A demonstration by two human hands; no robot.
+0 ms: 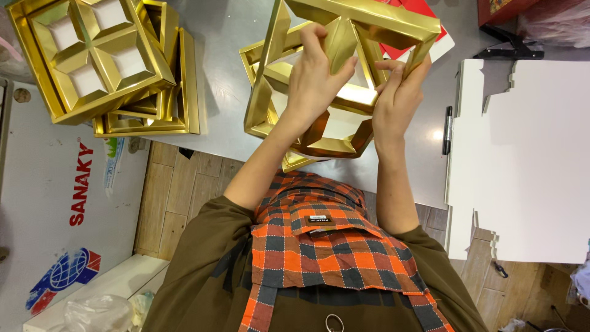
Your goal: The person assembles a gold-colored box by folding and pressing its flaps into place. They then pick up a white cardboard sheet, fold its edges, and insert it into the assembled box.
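— Gold divider insert, where is it?

— Lifted and tilted over the grey table, above another gold tray. My left hand curls closed on a centre partition; my right hand pinches the frame's right edge.

— Around you?

— Finished gold trays stacked at far left, white flat cardboard with a black pen at right.

Both hands grip a gold divider tray held tilted above the grey table. The left hand pinches its middle; the right hand holds its right edge. Finished gold trays lie stacked far left.
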